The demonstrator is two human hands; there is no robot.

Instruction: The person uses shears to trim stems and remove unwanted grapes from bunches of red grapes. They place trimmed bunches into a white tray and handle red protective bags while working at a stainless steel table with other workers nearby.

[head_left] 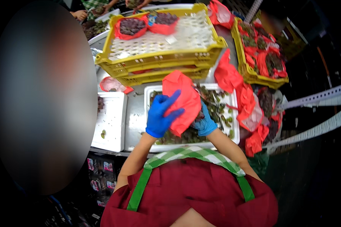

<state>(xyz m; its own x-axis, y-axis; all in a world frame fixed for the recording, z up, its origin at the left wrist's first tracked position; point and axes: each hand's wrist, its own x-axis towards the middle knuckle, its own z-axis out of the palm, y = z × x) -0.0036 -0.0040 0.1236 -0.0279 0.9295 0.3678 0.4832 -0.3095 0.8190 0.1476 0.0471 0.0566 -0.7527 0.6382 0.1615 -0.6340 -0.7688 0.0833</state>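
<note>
A crumpled red paper bag [181, 104] is between my hands, above a white tray [234, 130]. My left hand [159, 116], in a dark blue glove, grips the bag's left side, with thumb and a finger stretched across its front. My right hand [205, 122], in a lighter blue glove, holds the bag from its right side; its fingers are partly hidden behind the paper. Something dark, perhaps grapes, shows between the right palm and the bag. Loose dark and green grapes and bits [223, 117] lie in the tray below.
Ahead stand stacked yellow crates [159, 56], the top one holding red-wrapped grapes [132, 26]. A second white tray [119, 121] is at left. Red paper bags [250, 109] and another yellow crate [240, 72] line the right. Another person's hand [79, 15] shows at far left.
</note>
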